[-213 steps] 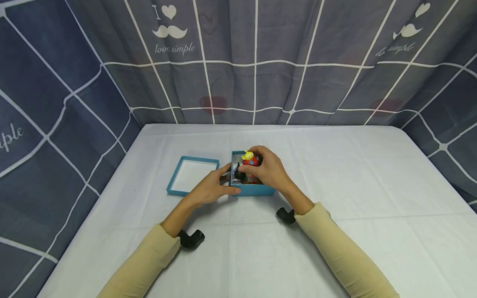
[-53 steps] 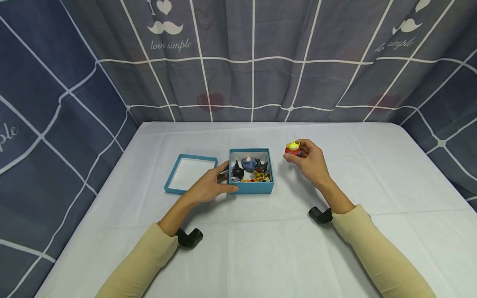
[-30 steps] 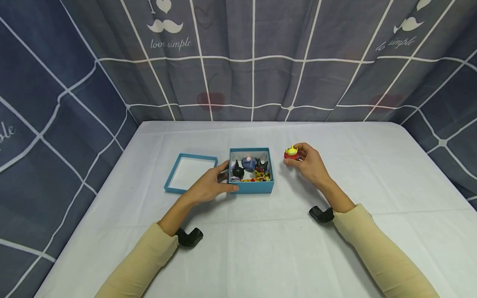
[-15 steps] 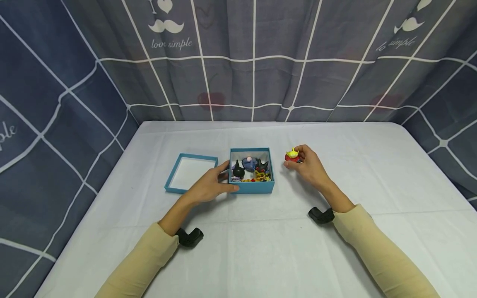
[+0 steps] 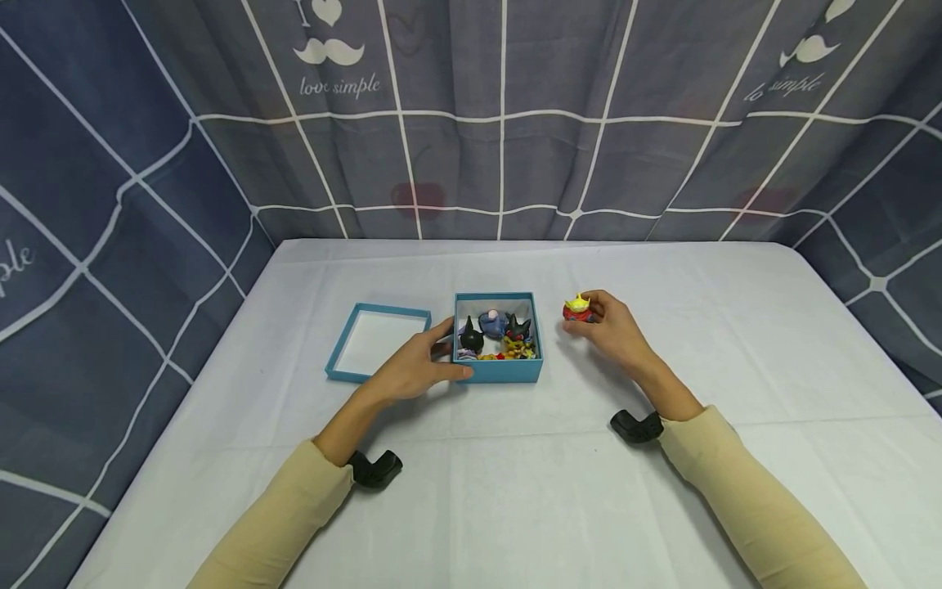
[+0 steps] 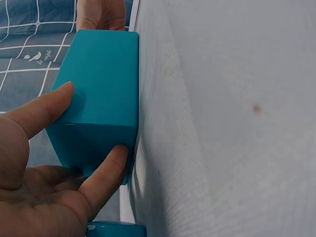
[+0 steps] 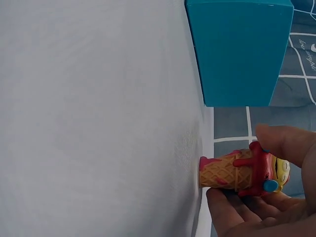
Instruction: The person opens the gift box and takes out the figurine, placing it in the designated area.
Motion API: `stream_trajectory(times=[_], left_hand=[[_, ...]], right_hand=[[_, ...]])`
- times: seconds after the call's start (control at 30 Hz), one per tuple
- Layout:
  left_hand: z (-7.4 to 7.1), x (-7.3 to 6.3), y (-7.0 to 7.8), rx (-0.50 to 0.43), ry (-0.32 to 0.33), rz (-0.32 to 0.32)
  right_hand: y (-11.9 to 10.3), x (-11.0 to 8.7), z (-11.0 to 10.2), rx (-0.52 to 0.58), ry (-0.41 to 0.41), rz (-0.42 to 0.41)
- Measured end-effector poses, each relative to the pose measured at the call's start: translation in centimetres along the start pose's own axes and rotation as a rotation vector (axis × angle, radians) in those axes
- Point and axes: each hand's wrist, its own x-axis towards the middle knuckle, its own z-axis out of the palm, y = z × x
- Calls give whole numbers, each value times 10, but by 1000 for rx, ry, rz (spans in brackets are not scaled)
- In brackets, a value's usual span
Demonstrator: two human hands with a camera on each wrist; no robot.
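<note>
Having been unboxed and lowered, the figurine (image 5: 577,309) is pinched by the right hand (image 5: 614,329) — the box (image 5: 506,372) gripped by the left hand (image 5: 414,368).

Facing forward and down from the head, well back, across the white table (image 5: 478,507); from each wrist, close up and tipped sideways, sharing the blue box (image 6: 103,74).

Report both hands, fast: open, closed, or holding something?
Left hand: holding the teal box at its near left corner.
Right hand: closed on the yellow-headed ice-cream-cone figurine.
</note>
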Motion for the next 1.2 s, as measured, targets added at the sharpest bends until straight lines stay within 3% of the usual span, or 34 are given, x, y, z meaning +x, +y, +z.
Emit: stream_trajectory(times=[0.23,0.9,1.2], left_hand=[[0,0,1,3,1,4],[0,-1,2,-14,-2,6],[0,-1,1,-4,-1,2]], right_hand=[[2,2,-1,-1,20,-18],[3,1,-1,-154,63,-33],[2,1,-1,-141,48,-29]])
